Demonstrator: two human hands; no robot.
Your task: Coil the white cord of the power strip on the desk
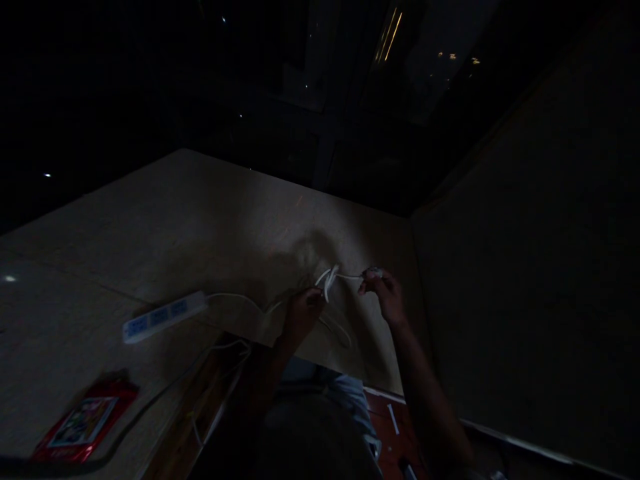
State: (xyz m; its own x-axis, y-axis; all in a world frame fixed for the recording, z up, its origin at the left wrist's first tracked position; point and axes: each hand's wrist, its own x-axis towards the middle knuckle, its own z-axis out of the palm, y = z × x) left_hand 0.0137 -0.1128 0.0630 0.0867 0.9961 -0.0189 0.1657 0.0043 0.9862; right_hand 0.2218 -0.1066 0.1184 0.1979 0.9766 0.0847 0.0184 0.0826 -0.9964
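The scene is very dark. My left hand (301,311) is closed on a bundle of white cable (327,280) above the wooden tabletop (210,220). My right hand (384,291) is pinched on the cable's other end, a small pale plug or adapter (374,273). A short stretch of cable runs taut between the two hands. More loops of the cable hang down below my left hand toward the table's front edge.
A white power strip (163,315) lies on the table to the left, its cord trailing toward my hands. A red packet (85,421) sits at the near left. A board wall (530,280) rises on the right. Dark windows stand behind.
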